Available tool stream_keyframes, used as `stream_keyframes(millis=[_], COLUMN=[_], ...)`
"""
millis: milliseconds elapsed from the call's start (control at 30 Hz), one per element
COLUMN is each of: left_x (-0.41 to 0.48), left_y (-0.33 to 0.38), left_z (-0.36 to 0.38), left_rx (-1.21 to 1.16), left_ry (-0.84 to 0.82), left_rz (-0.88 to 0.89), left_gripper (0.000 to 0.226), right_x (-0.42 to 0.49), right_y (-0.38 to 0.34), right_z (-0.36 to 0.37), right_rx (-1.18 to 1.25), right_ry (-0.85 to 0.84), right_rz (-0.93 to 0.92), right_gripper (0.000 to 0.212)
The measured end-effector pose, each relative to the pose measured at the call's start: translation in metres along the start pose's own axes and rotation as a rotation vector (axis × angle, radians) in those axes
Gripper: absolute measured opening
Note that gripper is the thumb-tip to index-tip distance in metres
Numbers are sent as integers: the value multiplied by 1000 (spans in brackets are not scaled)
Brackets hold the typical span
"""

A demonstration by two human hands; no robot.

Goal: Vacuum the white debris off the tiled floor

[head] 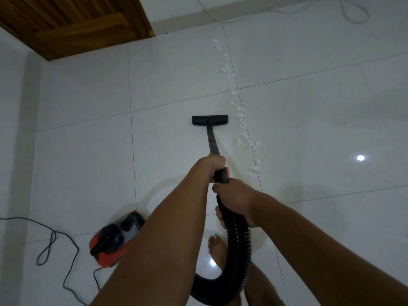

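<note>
A trail of white debris (241,120) runs along a grout line of the white tiled floor (88,162), from near the far wall down toward my hands. The black floor nozzle (209,119) lies flat on the tile just left of the trail, its right end close to the scraps. The black wand (212,142) leads back to my left hand (213,163), which grips its upper part. Just behind, my right hand (237,196) holds the ribbed black hose (239,241), which loops down out of view.
The red and black vacuum body (114,237) sits on the floor at lower left, its dark power cord (50,241) coiled beside it. A wooden door (72,23) stands at upper left. A white cable (353,12) lies along the far wall. My bare foot (217,250) is below the hose.
</note>
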State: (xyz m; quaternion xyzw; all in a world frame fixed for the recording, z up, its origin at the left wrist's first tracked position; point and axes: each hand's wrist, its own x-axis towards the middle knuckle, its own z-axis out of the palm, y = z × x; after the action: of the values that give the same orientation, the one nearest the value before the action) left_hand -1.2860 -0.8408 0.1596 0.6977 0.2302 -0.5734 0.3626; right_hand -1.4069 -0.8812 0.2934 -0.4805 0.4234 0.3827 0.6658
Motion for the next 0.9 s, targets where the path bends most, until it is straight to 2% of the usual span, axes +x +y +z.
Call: stream_keyframes(millis=[233,500,700,900], left_x=[-16,-22,-34,-24], left_y=[-44,-94,-107,-98], left_z=[8,12,10,3], left_rx=[-72,-120,-117,-126], left_ry=[-2,-24,-33,-45], left_rz=[-38,-86,-106,-87], left_gripper=[64,64,67,64], right_x=[-12,-17,-34,-24], right_y=[39,84,88,79], right_z=[14,32,39,42], right_rx=[-7,-88,-73,-77], right_ry=[12,48,1,25], right_rz=[-3,-1,35,47], right_gripper=[33,39,33,36])
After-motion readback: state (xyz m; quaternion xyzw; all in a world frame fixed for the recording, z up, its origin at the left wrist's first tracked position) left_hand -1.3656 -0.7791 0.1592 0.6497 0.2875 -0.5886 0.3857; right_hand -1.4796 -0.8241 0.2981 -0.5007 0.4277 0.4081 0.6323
